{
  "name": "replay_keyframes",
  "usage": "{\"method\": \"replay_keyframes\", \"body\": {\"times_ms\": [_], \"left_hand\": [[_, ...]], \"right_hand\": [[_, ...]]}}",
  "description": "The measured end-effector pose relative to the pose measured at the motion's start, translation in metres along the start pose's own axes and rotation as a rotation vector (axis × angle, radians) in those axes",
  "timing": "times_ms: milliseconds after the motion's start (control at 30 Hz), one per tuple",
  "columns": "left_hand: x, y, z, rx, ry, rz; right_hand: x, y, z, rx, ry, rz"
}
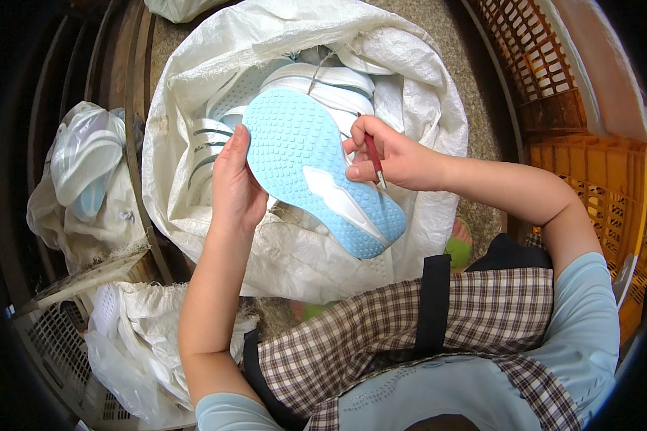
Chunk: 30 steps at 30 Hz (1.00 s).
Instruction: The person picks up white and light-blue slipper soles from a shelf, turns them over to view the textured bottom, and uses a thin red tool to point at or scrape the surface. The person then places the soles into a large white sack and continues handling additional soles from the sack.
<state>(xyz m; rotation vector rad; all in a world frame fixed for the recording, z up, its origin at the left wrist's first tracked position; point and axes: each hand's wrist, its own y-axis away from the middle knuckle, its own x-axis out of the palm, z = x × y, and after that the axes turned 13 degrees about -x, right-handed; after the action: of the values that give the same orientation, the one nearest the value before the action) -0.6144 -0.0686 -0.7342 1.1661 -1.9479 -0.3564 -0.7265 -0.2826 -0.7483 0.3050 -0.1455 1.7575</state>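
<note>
A light blue shoe sole (287, 136) with a studded tread and a white zigzag inset is held up, tread side showing, over an open white woven sack (183, 93). My left hand (236, 179) grips the sole's left edge, thumb along the rim and fingers mostly hidden beneath. At its right edge, my right hand (402, 159) is closed around a slim dark red tool (374, 154) with a silvery tip pointing down toward the tread. Fingers of that hand also meet the sole's edge. Several white and pale blue soles (331, 90) lie inside the sack.
Orange plastic crates (589, 187) stand to the right. At left, a plastic bag of soles (86, 169) rests against dark slats. Below it are a grey crate (50, 337) and another white sack (154, 316). My checked apron (366, 316) borders the near side.
</note>
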Motion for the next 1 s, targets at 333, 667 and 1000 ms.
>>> {"method": "replay_keyframes", "body": {"times_ms": [333, 667, 1000], "left_hand": [[-0.007, -0.006, 0.005, -0.107, 0.067, -0.033], [-0.006, -0.007, 0.009, -0.145, 0.084, -0.086], [-0.006, -0.013, 0.009, -0.184, 0.095, -0.076]], "right_hand": [[0.003, 0.002, 0.003, 0.093, 0.036, -0.030], [0.002, 0.001, -0.002, 0.118, 0.059, -0.039], [-0.001, -0.001, -0.007, 0.129, 0.070, -0.055]]}}
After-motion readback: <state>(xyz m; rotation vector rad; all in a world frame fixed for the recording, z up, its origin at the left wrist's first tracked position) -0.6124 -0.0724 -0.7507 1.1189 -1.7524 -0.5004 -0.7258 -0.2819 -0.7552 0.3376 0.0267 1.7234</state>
